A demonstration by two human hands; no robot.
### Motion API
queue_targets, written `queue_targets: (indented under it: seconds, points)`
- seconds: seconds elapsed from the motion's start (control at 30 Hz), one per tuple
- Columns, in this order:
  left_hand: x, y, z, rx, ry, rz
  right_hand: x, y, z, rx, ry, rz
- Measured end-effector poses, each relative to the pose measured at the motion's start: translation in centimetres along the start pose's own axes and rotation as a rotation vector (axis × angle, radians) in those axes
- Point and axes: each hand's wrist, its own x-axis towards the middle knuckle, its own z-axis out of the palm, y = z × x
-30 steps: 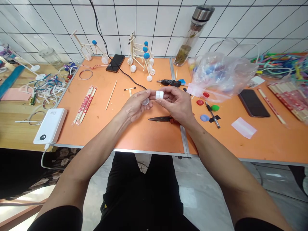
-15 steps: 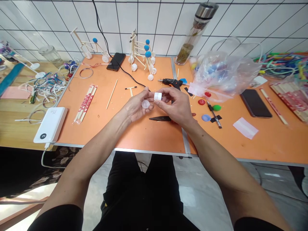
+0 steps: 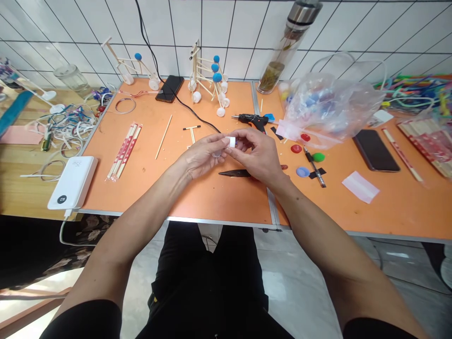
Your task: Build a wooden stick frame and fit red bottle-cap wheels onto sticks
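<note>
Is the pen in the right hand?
No, the pen lies on the orange table, to the right of the right hand, whose fingers hold a small white piece.

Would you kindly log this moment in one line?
left hand: holding translucent disc, at white cap | right hand: pinching white cap | black pointed tool: on table

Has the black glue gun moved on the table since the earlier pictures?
No, the black glue gun crosses the metal seam at the same place.
</note>
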Motion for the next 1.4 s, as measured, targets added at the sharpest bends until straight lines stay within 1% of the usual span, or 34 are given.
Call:
queue_targets:
  seconds: [0.1, 0.27, 0.33, 0.37, 0.47, 0.5, 0.57, 0.6, 0.63, 0.7, 0.73, 0.77, 0.8, 0.83, 0.9, 0.93, 0.97, 1.0, 1.03, 1.07, 1.1, 1.13, 1.17, 1.2, 1.27, 1.3, 1.33, 1.4]
  points:
    - [-0.2, 0.2, 0.3, 0.014, 0.04, 0.017, 0.1, 0.1, 0.0, 0.024, -0.01, 0.013]
    - [-0.2, 0.8, 0.6, 0.006, 0.118, 0.037, 0.1, 0.0, 0.2, 0.086, 0.006, 0.113]
    - [-0.2, 1.0, 0.8, -0.005, 0.146, 0.045, 0.2, -0.4, -0.4, 0.029, -0.015, 0.135]
    - [-0.3, 1.2, 0.9, -0.012, 0.154, 0.042, 0.2, -0.7, -1.0, -0.036, -0.043, 0.14]
    - [-0.4, 1.5, 1.1, -0.045, 0.17, 0.018, 0.0, -1.9, -3.9, -0.351, -0.155, 0.177]
    - [-0.5, 1.5, 1.2, -0.06, 0.179, 0.014, -0.2, -2.3, -5.3, -0.459, -0.166, 0.212]
    - [-0.5, 1.5, 1.3, -0.089, 0.198, 0.014, -0.6, -2.7, -8.2, -0.645, -0.141, 0.317]
    - [-0.5, 1.5, 1.3, -0.098, 0.204, 0.015, -0.9, -2.8, -9.8, -0.737, -0.122, 0.375]
    - [-0.4, 1.5, 1.4, -0.103, 0.207, 0.015, -1.2, -2.7, -11.4, -0.837, -0.076, 0.457]
    - [-0.4, 1.4, 1.4, -0.106, 0.208, 0.012, -1.8, -2.1, -14.2, -1.039, -0.036, 0.696]
    - [-0.4, 1.4, 1.4, -0.108, 0.206, 0.004, -2.1, -1.6, -15.5, -1.089, -0.042, 0.777]
    - [-0.3, 1.4, 1.3, -0.111, 0.201, -0.003, -2.5, -1.1, -16.5, -1.11, -0.045, 0.82]
    - [-0.3, 1.3, 1.3, -0.117, 0.192, -0.009, -2.8, -0.7, -17.4, -1.127, -0.002, 0.88]
    - [-0.2, 1.3, 1.2, -0.125, 0.181, -0.013, -3.0, -0.4, -18.0, -1.117, -0.004, 0.881]
    - [-0.1, 1.2, 0.9, -0.138, 0.163, -0.012, -3.2, -0.4, -18.5, -1.093, 0.001, 0.826]
    - [0.0, 1.2, 0.8, -0.144, 0.158, -0.006, -3.0, -0.8, -18.4, -1.092, 0.047, 0.804]
    - [0.1, 1.1, 0.6, -0.149, 0.154, 0.002, -2.7, -1.4, -17.9, -1.056, 0.036, 0.755]
    - [0.1, 1.1, 0.5, -0.152, 0.154, 0.006, -2.2, -2.3, -17.1, -1.006, 0.029, 0.706]
    - [0.2, 1.1, 0.4, -0.154, 0.153, 0.007, -1.7, -3.2, -16.1, -0.984, 0.03, 0.657]
    - [0.2, 1.0, 0.3, -0.155, 0.151, 0.007, -1.1, -4.1, -14.7, -0.948, 0.004, 0.6]
    - [0.2, 1.0, 0.3, -0.155, 0.146, 0.005, -0.5, -5.0, -13.1, -0.864, -0.038, 0.483]
    - [0.2, 1.0, 0.2, -0.156, 0.138, 0.003, 0.0, -5.7, -11.3, -0.742, -0.054, 0.376]
    - [0.2, 1.0, 0.2, -0.157, 0.129, 0.006, 0.3, -6.3, -9.4, -0.613, -0.107, 0.278]
    - [0.2, 1.0, 0.2, -0.161, 0.117, 0.016, 0.5, -6.7, -7.3, -0.538, -0.166, 0.189]
    - [0.3, 0.9, 0.1, -0.177, 0.101, 0.047, 0.5, -7.0, -3.4, -0.526, -0.256, 0.04]
    - [0.4, 0.8, 0.0, -0.186, 0.101, 0.059, 0.4, -7.0, -1.7, -0.566, -0.291, -0.004]
    - [0.6, 0.7, -0.1, -0.194, 0.106, 0.067, 0.2, -6.9, -0.2, -0.613, -0.33, -0.011]
    - [0.9, 0.5, -0.3, -0.207, 0.115, 0.066, -0.1, -6.6, 1.7, -0.655, -0.388, -0.017]
